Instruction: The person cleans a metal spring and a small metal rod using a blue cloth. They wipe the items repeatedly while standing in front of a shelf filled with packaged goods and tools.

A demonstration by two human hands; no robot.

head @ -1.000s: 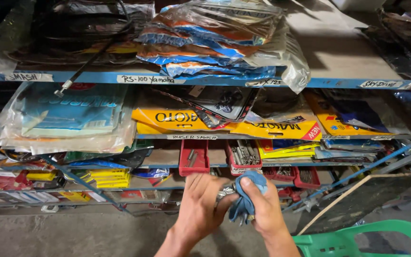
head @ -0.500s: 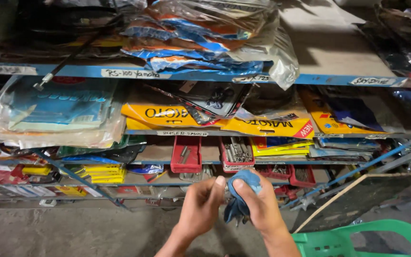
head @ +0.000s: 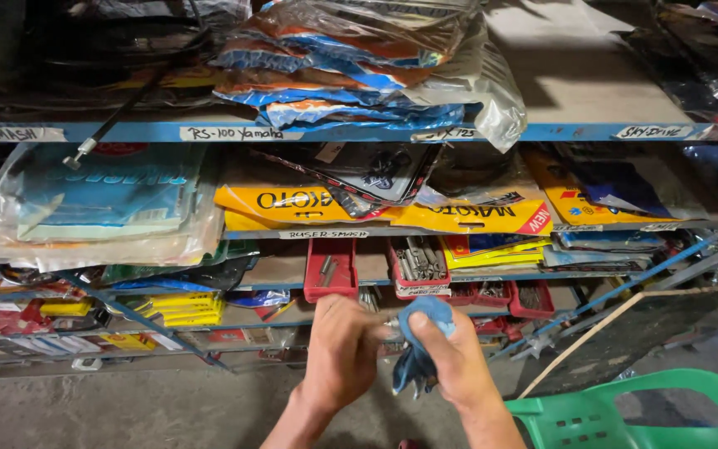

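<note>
Wiping step, by appearance: right hand (head: pixel 459 366) grips blue cloth (head: pixel 420 333); left hand (head: pixel 344 353) closed on small metal part (head: pixel 390 323), before shelf's front edge (head: pixel 292 235).

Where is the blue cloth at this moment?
In the head view, the blue cloth sits low and centre, bunched in the right hand, beside the left hand, in front of the red bins.

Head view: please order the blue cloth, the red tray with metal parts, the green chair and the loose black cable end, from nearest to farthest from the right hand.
From the right hand:
1. Blue cloth, held in the hand itself.
2. Red tray, just above, on a shelf.
3. Green chair, lower right.
4. Cable end, far upper left.
</note>
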